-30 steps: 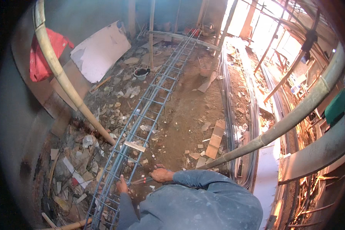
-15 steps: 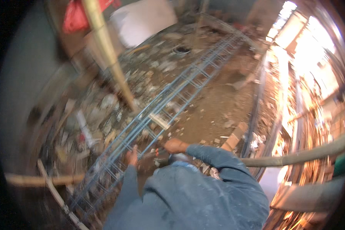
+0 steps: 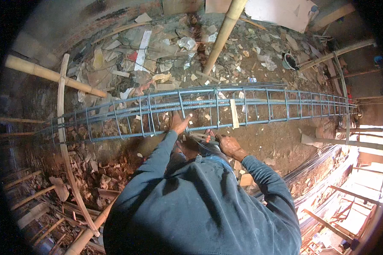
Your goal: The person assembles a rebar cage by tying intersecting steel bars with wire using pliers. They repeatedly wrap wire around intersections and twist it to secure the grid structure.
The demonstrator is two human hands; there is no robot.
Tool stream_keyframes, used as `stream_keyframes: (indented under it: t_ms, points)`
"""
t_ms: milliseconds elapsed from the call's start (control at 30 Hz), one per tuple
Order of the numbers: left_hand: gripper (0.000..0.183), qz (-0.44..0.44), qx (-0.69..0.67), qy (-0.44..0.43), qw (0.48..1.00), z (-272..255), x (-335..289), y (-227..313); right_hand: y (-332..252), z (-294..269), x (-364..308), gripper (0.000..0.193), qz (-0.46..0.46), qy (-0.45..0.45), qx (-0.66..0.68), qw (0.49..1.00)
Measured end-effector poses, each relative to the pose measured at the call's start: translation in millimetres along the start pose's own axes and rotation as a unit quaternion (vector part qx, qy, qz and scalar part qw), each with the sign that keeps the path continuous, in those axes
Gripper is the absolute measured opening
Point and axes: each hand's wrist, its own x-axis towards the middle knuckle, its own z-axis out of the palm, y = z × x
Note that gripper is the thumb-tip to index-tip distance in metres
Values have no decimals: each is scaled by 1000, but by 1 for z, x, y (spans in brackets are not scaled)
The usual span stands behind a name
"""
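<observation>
A long rebar cage (image 3: 251,124) of bluish steel bars and stirrups lies crosswise in front of me. At its near lower bar, my left hand (image 3: 181,124) is closed around a stirrup, thumb pointing up. My right hand (image 3: 231,147) is curled just on my side of the cage, right of the left hand. Thin pale strands that look like wire (image 3: 200,137) lie between the two hands, with a small orange-red spot beside them. What the right hand's fingers hold is hidden. A pale flat strip (image 3: 234,114) lies across the cage to the right of my hands.
A bamboo pole (image 3: 225,36) rises beyond the cage. Another bamboo pole (image 3: 55,75) and a bent wooden strip (image 3: 66,157) stand at the left. Rubble and scraps (image 3: 166,63) cover the far ground. A bucket (image 3: 290,61) sits far right; long thin rods (image 3: 302,168) lie near right.
My view has swung round, so the cage that ran diagonally now runs across the picture. The left hand stays at the cage; the right hand stays close by on its near side.
</observation>
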Motion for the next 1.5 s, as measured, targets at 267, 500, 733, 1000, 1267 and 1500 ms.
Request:
stream_keyframes:
  t_ms: [267,500,733,1000,1267,1500]
  points:
    - [87,89,99,74,988,10,26,-11,7,-13,6,66,-16,-30,-10,999]
    - [60,211,191,286,915,-39,-27,40,7,-22,7,64,4,-69,8,998]
    - [61,225,310,206,901,-70,51,56,7,-24,9,55,-2,-73,5,997]
    - [58,182,317,116,923,-47,61,59,-1,-14,2,41,55,-53,40,996]
    - [66,193,350,145,905,-40,63,57,-41,-15,-20,56,151,-191,275,930]
    - [54,243,315,189,898,-33,65,56,-62,-37,-25,72,216,-242,398,858]
